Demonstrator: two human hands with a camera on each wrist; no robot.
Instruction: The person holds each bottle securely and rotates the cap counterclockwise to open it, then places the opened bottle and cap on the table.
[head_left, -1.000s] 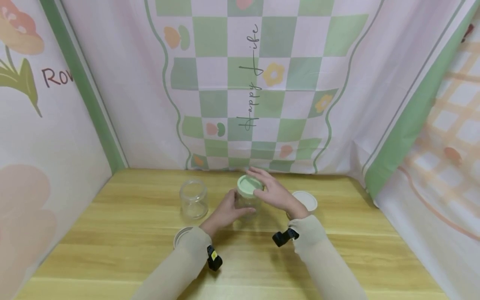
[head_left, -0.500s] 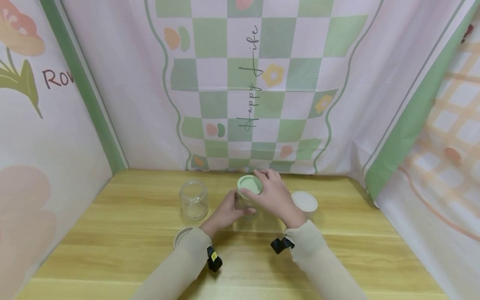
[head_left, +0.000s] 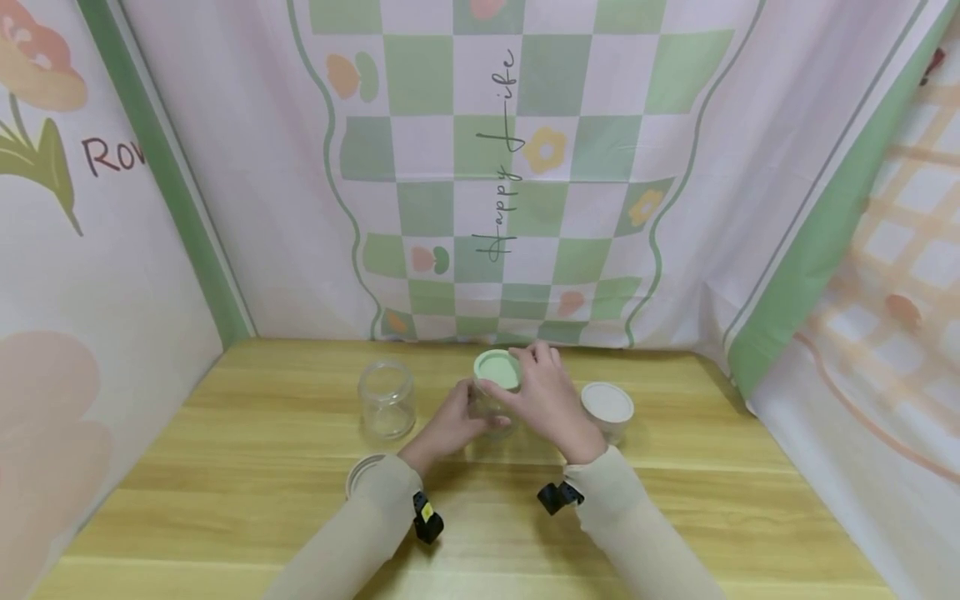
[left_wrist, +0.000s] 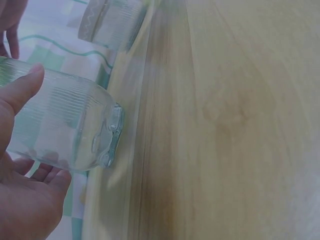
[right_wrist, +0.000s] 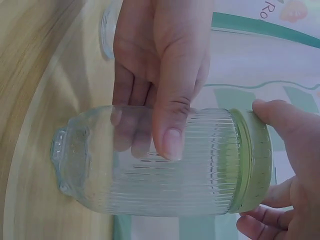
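A clear ribbed glass jar (right_wrist: 200, 192) stands upright at the back middle of the table, with a light green lid (head_left: 497, 369) over its mouth. My left hand (head_left: 448, 423) holds the jar's body from the left; in the right wrist view its thumb lies across the near side and its fingers show through the glass. My right hand (head_left: 551, 402) grips the lid's rim from the right, thumb on the near side and fingertips on the far side. Seen from the left wrist, the thumb and fingers span the jar (left_wrist: 65, 112), whose lid end is mostly out of frame.
Left of my hands stands a lidless clear jar (head_left: 387, 402). On the right is another jar with a white lid (head_left: 607, 402). A round ring-edged piece (head_left: 362, 473) lies on the wooden table (head_left: 225, 467), half covered by my left sleeve. Printed curtain (head_left: 427, 208) hangs behind.
My right hand has turned and shifted from lying over the lid's right side to gripping its rim, its wrist coming nearer. The white-lidded jar shows more. My left hand and the jar stay put.
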